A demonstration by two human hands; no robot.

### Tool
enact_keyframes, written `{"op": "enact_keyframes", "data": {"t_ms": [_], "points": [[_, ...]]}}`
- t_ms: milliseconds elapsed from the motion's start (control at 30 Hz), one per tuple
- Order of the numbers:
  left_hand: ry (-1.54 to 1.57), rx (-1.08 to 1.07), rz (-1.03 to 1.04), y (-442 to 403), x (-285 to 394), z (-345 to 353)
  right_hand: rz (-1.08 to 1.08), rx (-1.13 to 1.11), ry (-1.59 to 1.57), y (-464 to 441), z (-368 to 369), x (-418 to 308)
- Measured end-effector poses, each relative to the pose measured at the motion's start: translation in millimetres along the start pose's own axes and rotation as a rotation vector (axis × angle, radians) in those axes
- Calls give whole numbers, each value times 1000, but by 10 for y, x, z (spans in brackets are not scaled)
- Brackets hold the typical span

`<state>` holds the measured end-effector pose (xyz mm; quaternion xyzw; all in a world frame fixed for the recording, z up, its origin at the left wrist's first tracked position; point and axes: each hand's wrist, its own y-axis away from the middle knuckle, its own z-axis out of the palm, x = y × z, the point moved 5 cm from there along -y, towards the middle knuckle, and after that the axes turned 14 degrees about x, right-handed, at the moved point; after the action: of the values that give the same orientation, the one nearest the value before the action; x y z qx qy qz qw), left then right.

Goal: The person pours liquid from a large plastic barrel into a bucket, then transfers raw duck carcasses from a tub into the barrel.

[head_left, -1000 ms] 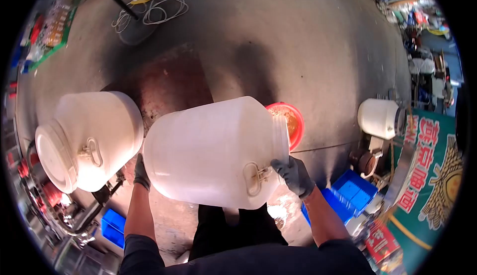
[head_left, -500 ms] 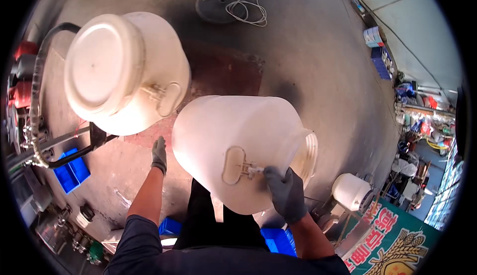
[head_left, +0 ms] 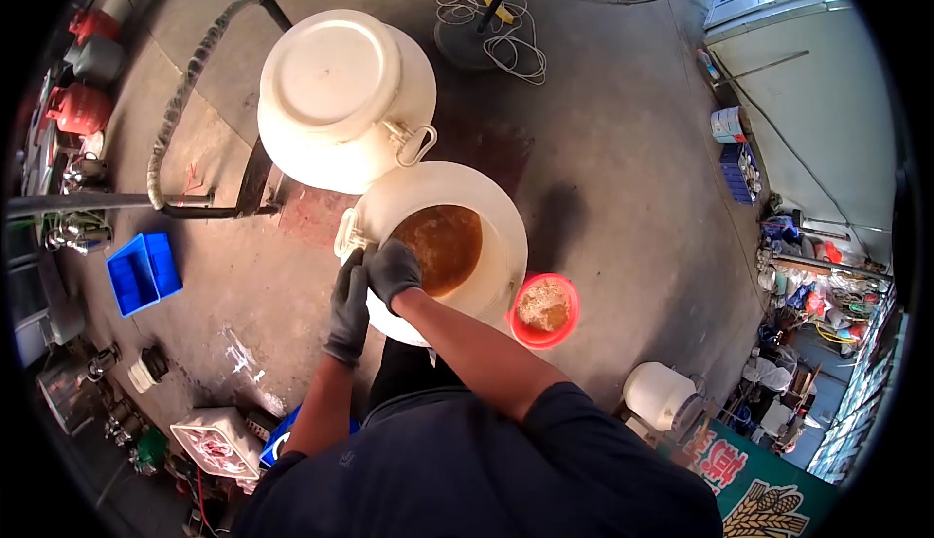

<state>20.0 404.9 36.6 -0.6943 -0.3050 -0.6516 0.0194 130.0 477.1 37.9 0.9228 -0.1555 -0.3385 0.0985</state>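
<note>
An open white plastic barrel (head_left: 506, 222) stands in front of me, mouth upward, with brown liquid (head_left: 452, 246) inside. Both my hands wear dark grey gloves and meet at its left side, just below a white handle (head_left: 344, 233). My right hand (head_left: 394, 270) reaches across and is closed over the rim, its fingertips hidden. My left hand (head_left: 348, 312) grips the barrel's outer side by the handle; part of its grip is hidden. Behind stands a second white barrel (head_left: 413, 81), its round lid (head_left: 331, 66) on. A red bucket (head_left: 572, 324) with pale, frothy-looking contents is beside the open barrel.
A blue bin (head_left: 144, 273) and a metal frame with a wrapped handle (head_left: 180, 125) are at left. A fan base (head_left: 472, 44) with coiled cable stands ahead. A smaller white barrel (head_left: 657, 394) lies at right near a green banner (head_left: 769, 494). Clutter lines the right wall.
The open barrel has gone from tilted on its side to mouth up, showing the liquid. My right hand has shifted from its side to the left rim. My left hand, formerly free, now holds it.
</note>
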Motion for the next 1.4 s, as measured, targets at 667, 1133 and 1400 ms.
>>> {"op": "enact_keyframes", "data": {"t_ms": [667, 1133, 1400], "points": [[-232, -167, 14, 1226, -471, -310, 456, -96, -663, 250, -1282, 2565], [-291, 321, -621, 2905, -1886, -2484, 465, -93, -703, -40, -1319, 2487], [-55, 476, -1020, 3543, -2098, -2548, 358, -329, -826, 17, -1280, 2290]]}}
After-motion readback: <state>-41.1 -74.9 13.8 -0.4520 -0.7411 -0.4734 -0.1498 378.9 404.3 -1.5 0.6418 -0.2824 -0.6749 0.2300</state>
